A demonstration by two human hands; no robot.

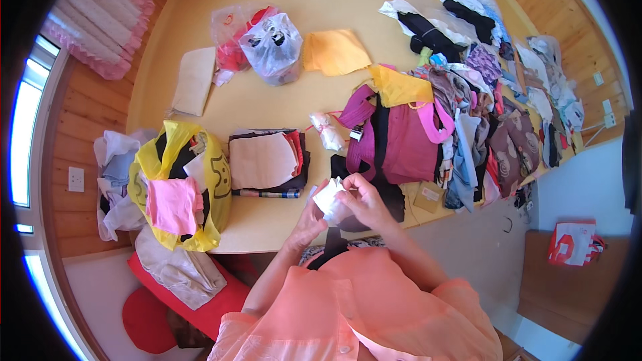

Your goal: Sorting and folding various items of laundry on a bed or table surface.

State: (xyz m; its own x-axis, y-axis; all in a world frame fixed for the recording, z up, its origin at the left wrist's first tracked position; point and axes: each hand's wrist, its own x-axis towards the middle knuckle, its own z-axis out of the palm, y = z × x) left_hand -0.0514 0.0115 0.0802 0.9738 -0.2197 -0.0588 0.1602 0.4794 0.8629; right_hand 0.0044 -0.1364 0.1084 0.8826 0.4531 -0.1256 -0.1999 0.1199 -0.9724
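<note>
Close in front of my chest, a small white bundle [329,201], cloth or plastic, is held between both hands. My left hand [307,226] supports it from the left and below. With thumb and fingertips, my right hand [370,206] pinches its upper right edge. Just beyond lies a white rolled bundle [327,133] tied with a thin red string. To its right are a magenta garment [409,148] and a black strap of fabric [381,135]. A neat stack of folded fabric [263,160], cream on top, sits to the left of my hands.
A yellow plastic bag [219,175] of clothes with pink cloth [173,203] on top stands at left. Farther back are a white plastic bag [273,55] and orange fabric [336,51]. Heaped clothes [469,130] cover the right side. A red cushion [228,281] lies below the front edge.
</note>
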